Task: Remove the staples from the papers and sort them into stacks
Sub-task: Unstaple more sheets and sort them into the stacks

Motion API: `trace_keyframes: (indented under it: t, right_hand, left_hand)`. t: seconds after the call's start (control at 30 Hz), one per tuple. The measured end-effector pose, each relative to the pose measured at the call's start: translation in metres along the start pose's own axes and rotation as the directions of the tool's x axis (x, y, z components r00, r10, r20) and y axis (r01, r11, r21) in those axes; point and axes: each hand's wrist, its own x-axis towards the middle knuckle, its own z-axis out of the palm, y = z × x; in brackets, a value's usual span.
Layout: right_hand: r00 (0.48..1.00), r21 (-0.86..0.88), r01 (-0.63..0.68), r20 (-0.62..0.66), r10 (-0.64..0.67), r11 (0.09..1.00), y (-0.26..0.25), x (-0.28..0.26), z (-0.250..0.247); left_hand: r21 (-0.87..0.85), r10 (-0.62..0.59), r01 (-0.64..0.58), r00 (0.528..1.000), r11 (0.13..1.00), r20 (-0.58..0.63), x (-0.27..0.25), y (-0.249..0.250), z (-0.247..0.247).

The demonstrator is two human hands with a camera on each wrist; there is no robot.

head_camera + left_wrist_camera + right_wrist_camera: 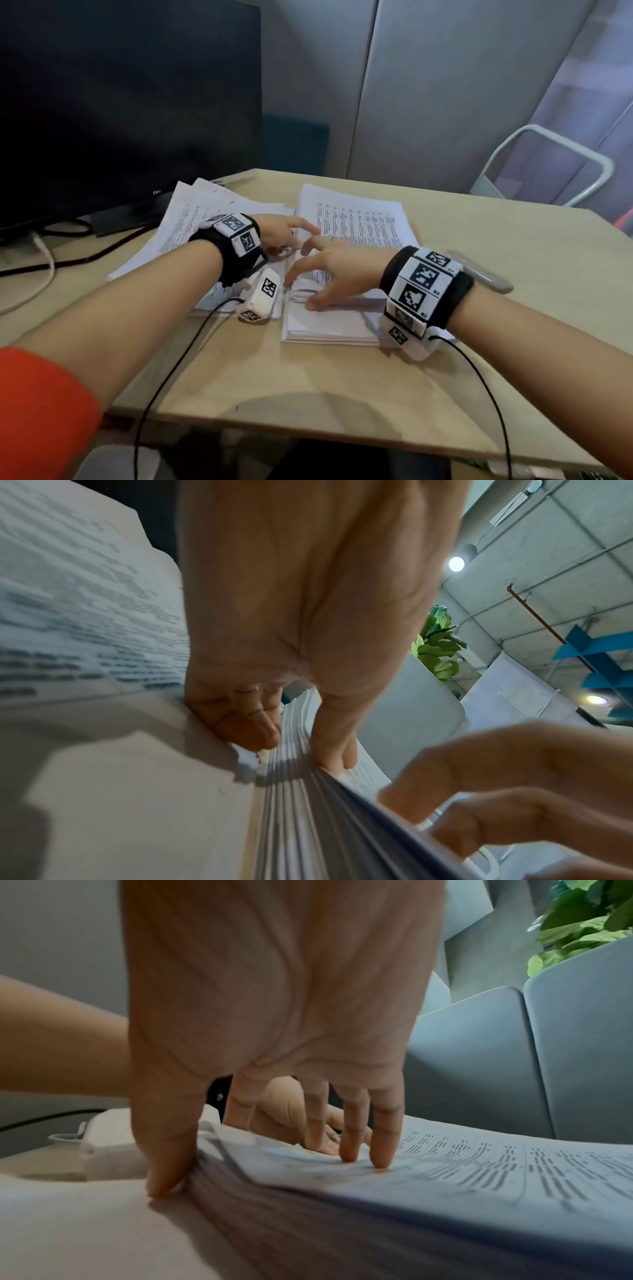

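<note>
With the thick stack (346,270) lying just right of the monitor (130,102), the left hand (281,233) pinches its left edge while the right hand (329,270) presses flat with straight fingers (383,1139); best lift few sheets, keeping edges square.

Both forearms reach forward, wrists banded. The left hand (281,233) has its fingers curled and its thumb extended; the right hand (329,270) is spread — straight fingertips (380,1156) and thumb pressing down.
</note>
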Motion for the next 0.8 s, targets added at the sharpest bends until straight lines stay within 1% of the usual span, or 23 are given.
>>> trace_keyframes:
  t: [0.17,0.43,0.67,0.8]
  right_hand:
    - [0.999,0.113,0.028,-0.022,-0.026,0.993,0.005,-0.005,-0.004]
    - [0.999,0.221,0.039,-0.022,-0.035,0.974,0.011,-0.005,-0.004]
    - [0.999,0.248,0.045,-0.012,-0.043,0.968,0.012,-0.004,-0.003]
    - [0.999,0.262,0.043,-0.009,-0.042,0.964,0.015,-0.004,-0.004]
  left_hand:
    - [-0.020,-0.010,0.011,1.000,1.000,0.010,0.001,0.002,0.000]
    - [-0.061,-0.021,0.022,1.000,0.998,0.014,0.000,0.003,0.001]
    - [-0.075,-0.042,0.043,0.999,0.996,0.003,0.000,0.004,0.002]
    - [-0.078,-0.034,0.034,0.999,0.996,-0.005,0.001,0.004,0.003]
